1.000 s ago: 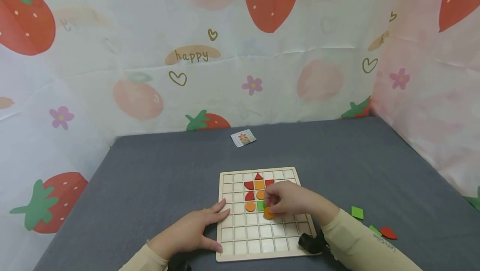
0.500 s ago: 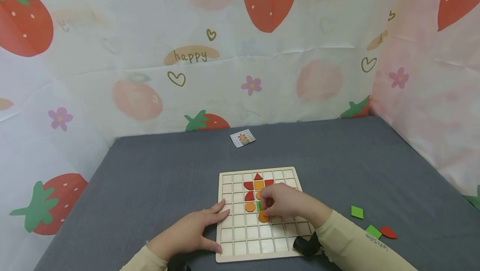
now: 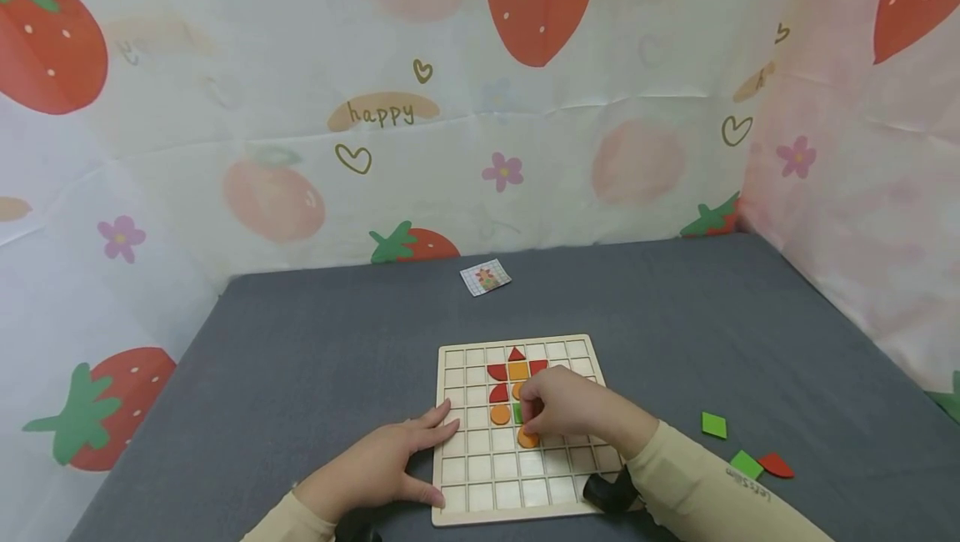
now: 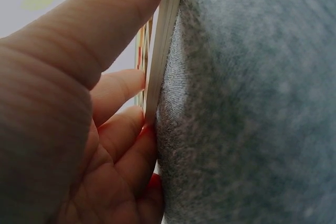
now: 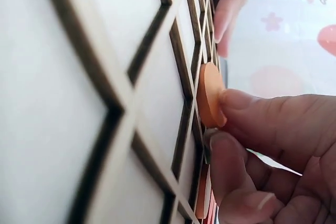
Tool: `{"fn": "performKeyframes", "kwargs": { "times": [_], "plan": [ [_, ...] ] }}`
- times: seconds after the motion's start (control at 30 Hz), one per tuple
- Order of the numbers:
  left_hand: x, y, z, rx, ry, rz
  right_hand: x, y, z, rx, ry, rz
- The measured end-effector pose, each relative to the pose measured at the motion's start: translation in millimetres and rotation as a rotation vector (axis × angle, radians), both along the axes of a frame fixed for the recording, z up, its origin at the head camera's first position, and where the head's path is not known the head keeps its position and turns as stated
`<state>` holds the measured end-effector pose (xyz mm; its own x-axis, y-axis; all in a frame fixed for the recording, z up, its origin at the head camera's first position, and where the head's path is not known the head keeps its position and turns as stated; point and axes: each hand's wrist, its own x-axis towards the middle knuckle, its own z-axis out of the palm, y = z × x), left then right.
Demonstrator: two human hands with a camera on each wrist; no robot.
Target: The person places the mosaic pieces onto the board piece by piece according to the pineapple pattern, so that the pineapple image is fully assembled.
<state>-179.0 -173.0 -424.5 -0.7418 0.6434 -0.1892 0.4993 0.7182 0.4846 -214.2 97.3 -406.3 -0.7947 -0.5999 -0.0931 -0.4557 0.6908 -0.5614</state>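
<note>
A wooden grid board (image 3: 480, 469) lies on the grey cloth in the head view. My left hand (image 3: 378, 460) rests along its left side with fingers spread, the thumb by the near corner. My right hand (image 3: 581, 404) pinches an orange disc (image 3: 528, 439) over a cell just nearer than a partly covered green square (image 3: 517, 414). In the right wrist view the thumb touches the edge of the orange disc (image 5: 212, 95), which tilts against the grid. Red pieces (image 3: 498, 393), an orange square (image 3: 518, 370) and another orange disc (image 3: 500, 415) sit in cells; my right hand hides some cells.
Two loose green squares (image 3: 714, 425) and a red quarter-circle piece (image 3: 776, 465) lie on the cloth right of the board, beside my right sleeve. A small picture card (image 3: 486, 278) lies near the back edge. Printed curtains (image 3: 450, 192) stand behind and at the sides.
My right hand has moved slightly left with the orange disc, then stayed almost still while the disc came a little nearer the board's front. The left hand has not moved.
</note>
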Motion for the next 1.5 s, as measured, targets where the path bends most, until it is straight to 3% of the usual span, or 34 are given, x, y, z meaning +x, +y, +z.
{"fn": "performKeyframes", "kwargs": {
  "times": [0.37,0.73,0.97,1.13,1.5],
  "plan": [
    [-0.2,-0.5,-2.0,0.000,0.009,0.000,0.3,0,-0.4,-0.001,0.002,0.007],
    [1.0,0.3,0.3,-0.005,0.007,0.003,-4.0,16,10.7,-0.066,-0.055,-0.006],
    [1.8,0.6,2.0,-0.002,0.013,0.000,-4.3,38,23.4,-0.101,-0.135,-0.071],
    [2.2,0.3,1.7,0.003,0.016,-0.006,-3.7,58,33.4,-0.057,-0.104,-0.114],
    [1.0,-0.5,-0.7,-0.005,0.017,-0.003,-3.6,104,46.7,-0.024,-0.053,-0.105]
  ]
}}
